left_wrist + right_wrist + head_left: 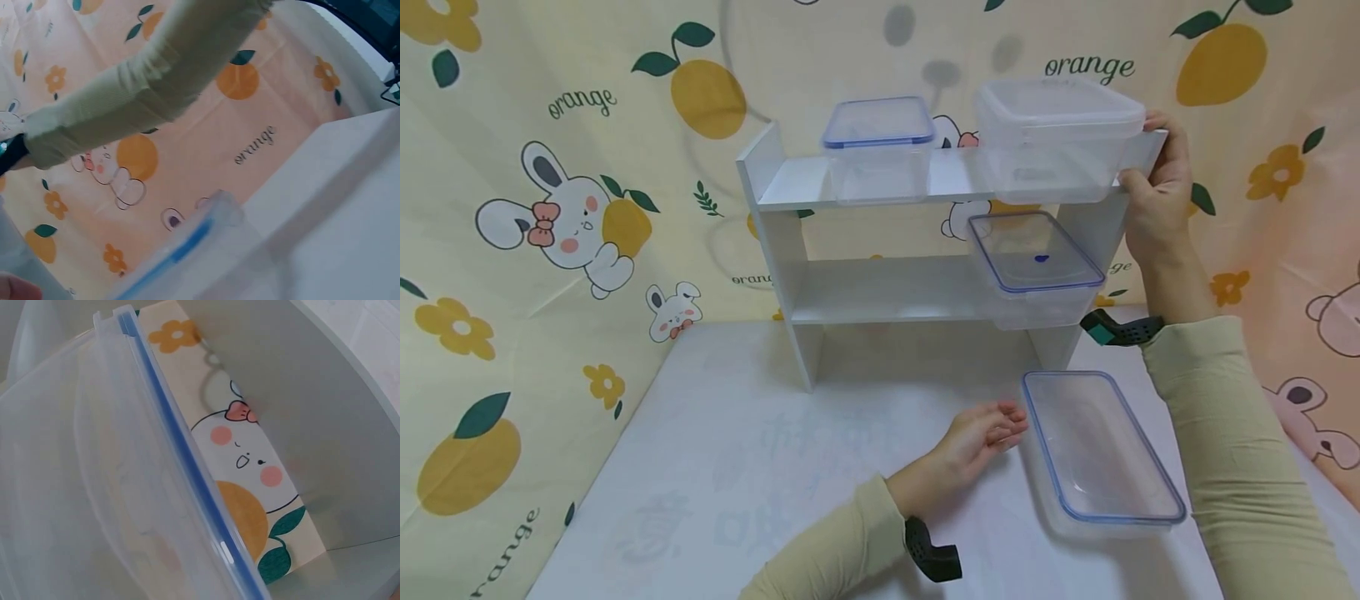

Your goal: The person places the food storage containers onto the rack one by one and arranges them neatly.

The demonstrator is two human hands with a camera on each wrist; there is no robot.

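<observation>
My right hand [1157, 200] is at the upper right end of a white two-tier shelf rack [880, 292], its thumb at the front and fingers over the top of the side panel. Right beside those fingers, a large clear plastic food container [1052, 150] stands on the upper tier. My left hand [966, 446] is low over the table, fingers loosely bent, fingertips right at the left rim of a flat blue-rimmed food container [1097, 450]. That container's blue edge [181, 250] also shows in the left wrist view.
A smaller blue-lidded container [880, 150] stands on the upper tier, left of the large one. Another blue-rimmed container [1037, 267] sits at the right of the lower tier, close to the rack's side panel [300, 425]. The white table [715, 475] meets a patterned cloth backdrop [587, 250].
</observation>
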